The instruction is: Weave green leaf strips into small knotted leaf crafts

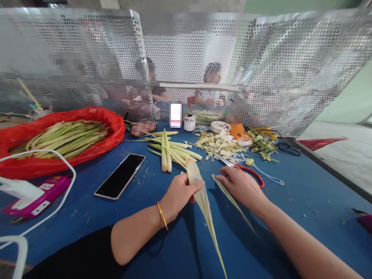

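My left hand (181, 193), with a gold bangle at the wrist, grips a long pale husk leaf (200, 201) between thumb and fingers. The leaf's broad end points away from me and its thin tip hangs toward me. My right hand (242, 186) is closed at the thumb and forefinger on a narrower husk strip (232, 199), which trails down toward me. Just beyond that hand lie red-handled scissors (255, 172), blades pointing left. Several pale green husk stalks (177, 151) are piled past my left hand, two of them standing out at the front.
A red plastic bag (116, 124) of long green leaves lies at left. Near it are a phone (120, 176) and a purple power strip (48, 193) with a white cable. Husk scraps (213, 145), a tape roll (221, 127) and a perforated metal screen (186, 50) are at the back; people sit behind it.
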Motion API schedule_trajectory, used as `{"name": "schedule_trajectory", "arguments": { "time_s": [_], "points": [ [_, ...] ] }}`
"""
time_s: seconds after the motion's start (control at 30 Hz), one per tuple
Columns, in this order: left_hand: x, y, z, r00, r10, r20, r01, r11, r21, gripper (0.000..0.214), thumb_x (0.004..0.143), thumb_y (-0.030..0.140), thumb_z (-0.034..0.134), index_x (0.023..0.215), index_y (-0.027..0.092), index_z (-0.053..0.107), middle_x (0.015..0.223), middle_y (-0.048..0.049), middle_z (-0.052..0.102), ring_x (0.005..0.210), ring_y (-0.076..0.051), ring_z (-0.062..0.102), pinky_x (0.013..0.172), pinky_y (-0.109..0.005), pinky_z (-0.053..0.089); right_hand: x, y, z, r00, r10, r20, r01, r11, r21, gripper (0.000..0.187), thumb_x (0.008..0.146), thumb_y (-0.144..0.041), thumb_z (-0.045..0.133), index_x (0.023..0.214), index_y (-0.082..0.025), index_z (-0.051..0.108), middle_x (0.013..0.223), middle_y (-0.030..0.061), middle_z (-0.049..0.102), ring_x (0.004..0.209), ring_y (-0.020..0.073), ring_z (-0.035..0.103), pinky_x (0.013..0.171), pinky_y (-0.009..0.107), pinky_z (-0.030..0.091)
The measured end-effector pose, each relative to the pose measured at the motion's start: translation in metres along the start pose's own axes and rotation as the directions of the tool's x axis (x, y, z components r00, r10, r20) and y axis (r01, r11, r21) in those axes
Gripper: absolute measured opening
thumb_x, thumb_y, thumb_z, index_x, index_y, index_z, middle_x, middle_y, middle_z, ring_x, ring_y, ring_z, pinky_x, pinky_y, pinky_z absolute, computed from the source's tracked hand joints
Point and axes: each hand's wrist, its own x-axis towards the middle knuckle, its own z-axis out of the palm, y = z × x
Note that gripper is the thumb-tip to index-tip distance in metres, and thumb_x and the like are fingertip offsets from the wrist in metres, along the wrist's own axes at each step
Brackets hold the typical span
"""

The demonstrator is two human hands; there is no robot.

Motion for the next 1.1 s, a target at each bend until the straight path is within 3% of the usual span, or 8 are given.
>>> {"name": "schedule_trajectory", "arguments": {
  "time_s": [0.1, 0.17, 0.27, 0.37, 0.5, 0.7, 1.1],
  "points": [
    [-0.001, 0.000, 0.002, 1.000, 0.022, -0.004, -0.022, 1.000, 0.016, 0.021, 0.075, 0.033, 0.068, 0.074, 0.014, 0.061, 0.060, 0.0018, 0.057, 0.051, -0.009, 0.049, 0.046, -0.020, 0.040, -0.010, -0.017, 0.003, 0.996, -0.026, 0.089, -0.007, 0.936, 0.351, 0.032, 0.081, -0.051, 0.057, 0.087, -0.021, 0.063, 0.077, 0.0030, 0.064, 0.068, 0.0180, 0.057, 0.058, 0.028, 0.038],
    [-0.002, 0.000, 0.003, 0.999, 0.027, 0.017, -0.028, 0.999, 0.025, 0.022, 0.074, 0.034, 0.069, 0.074, 0.013, 0.061, 0.060, 0.0019, 0.056, 0.050, -0.009, 0.048, 0.046, -0.020, 0.039, -0.017, -0.028, 0.007, 0.966, -0.042, 0.257, -0.123, 0.796, 0.593, 0.034, 0.074, -0.053, 0.064, 0.082, -0.019, 0.060, 0.068, -0.0001, 0.061, 0.063, 0.0155, 0.055, 0.056, 0.027, 0.040],
    [-0.004, 0.002, 0.005, 0.998, 0.036, 0.059, -0.035, 0.999, -0.014, 0.026, 0.074, 0.038, 0.068, 0.076, 0.013, 0.061, 0.060, 0.0021, 0.057, 0.047, -0.008, 0.047, 0.045, -0.020, 0.039, -0.025, -0.039, 0.015, 0.944, -0.010, 0.331, -0.249, 0.636, 0.731, 0.031, 0.066, -0.043, 0.075, 0.074, -0.019, 0.057, 0.062, -0.0032, 0.057, 0.058, 0.0120, 0.051, 0.053, 0.024, 0.039],
    [-0.005, 0.003, 0.004, 0.999, 0.022, 0.046, -0.018, 0.997, -0.076, 0.027, 0.075, 0.040, 0.067, 0.076, 0.014, 0.060, 0.057, 0.0035, 0.055, 0.046, -0.008, 0.048, 0.046, -0.020, 0.040, -0.027, -0.040, 0.018, 0.957, 0.034, 0.288, -0.256, 0.567, 0.783, 0.028, 0.067, -0.039, 0.075, 0.069, -0.018, 0.057, 0.058, -0.0045, 0.055, 0.055, 0.0100, 0.046, 0.053, 0.023, 0.038],
    [-0.004, 0.003, 0.003, 0.998, 0.005, 0.064, -0.002, 0.998, -0.057, 0.022, 0.076, 0.034, 0.066, 0.080, 0.013, 0.063, 0.058, 0.0030, 0.056, 0.048, -0.007, 0.048, 0.049, -0.020, 0.040, -0.027, -0.039, 0.016, 0.961, 0.076, 0.267, -0.264, 0.550, 0.793, 0.027, 0.067, -0.040, 0.075, 0.067, -0.017, 0.061, 0.059, -0.0039, 0.054, 0.056, 0.0098, 0.044, 0.053, 0.024, 0.036],
    [-0.005, 0.003, 0.005, 0.996, 0.040, 0.083, -0.037, 0.999, -0.037, 0.019, 0.079, 0.031, 0.063, 0.081, 0.012, 0.063, 0.061, 0.0015, 0.058, 0.051, -0.008, 0.047, 0.050, -0.020, 0.040, -0.027, -0.038, 0.017, 0.941, 0.028, 0.339, -0.313, 0.462, 0.830, 0.029, 0.067, -0.043, 0.075, 0.068, -0.016, 0.064, 0.062, -0.0008, 0.057, 0.059, 0.0106, 0.044, 0.056, 0.025, 0.036],
    [-0.007, 0.005, 0.008, 0.987, 0.039, 0.153, -0.022, 0.993, -0.114, 0.024, 0.078, 0.036, 0.066, 0.088, 0.014, 0.065, 0.074, -0.0011, 0.065, 0.068, -0.013, 0.056, 0.063, -0.024, 0.046, -0.028, -0.033, 0.018, 0.851, -0.068, 0.521, -0.508, 0.142, 0.849, 0.029, 0.060, -0.037, 0.085, 0.065, -0.017, 0.065, 0.061, -0.0015, 0.057, 0.057, 0.0100, 0.050, 0.062, 0.024, 0.043]
  ]
}}
